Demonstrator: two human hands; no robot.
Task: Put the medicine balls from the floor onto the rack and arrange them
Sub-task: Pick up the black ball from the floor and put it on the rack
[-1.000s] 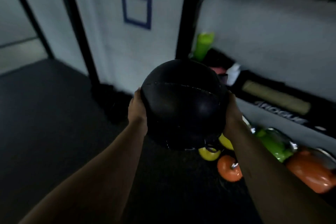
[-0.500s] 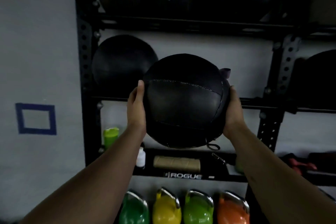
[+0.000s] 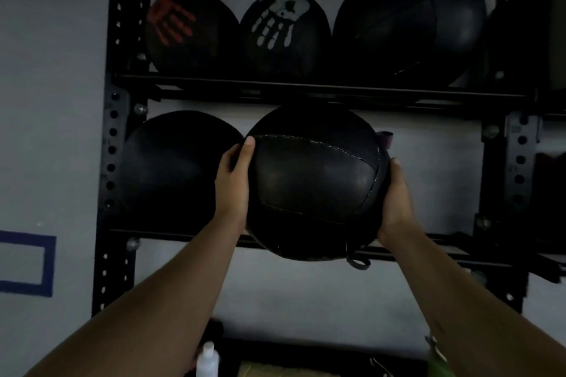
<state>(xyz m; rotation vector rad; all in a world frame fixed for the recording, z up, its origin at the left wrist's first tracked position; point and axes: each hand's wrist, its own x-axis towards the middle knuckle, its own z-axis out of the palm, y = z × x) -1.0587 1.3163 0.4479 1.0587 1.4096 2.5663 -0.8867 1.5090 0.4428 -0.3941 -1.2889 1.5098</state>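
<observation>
Black stitched leather medicine ball is held up in front of the middle shelf of the black perforated steel rack, just right of a second black ball on that shelf; whether the two touch cannot be told. Left hand is pressed flat on its left side, right hand cups its right side, fingers behind it hidden. Top shelf: black ball with red handprint, black ball with white handprint, larger plain black ball
</observation>
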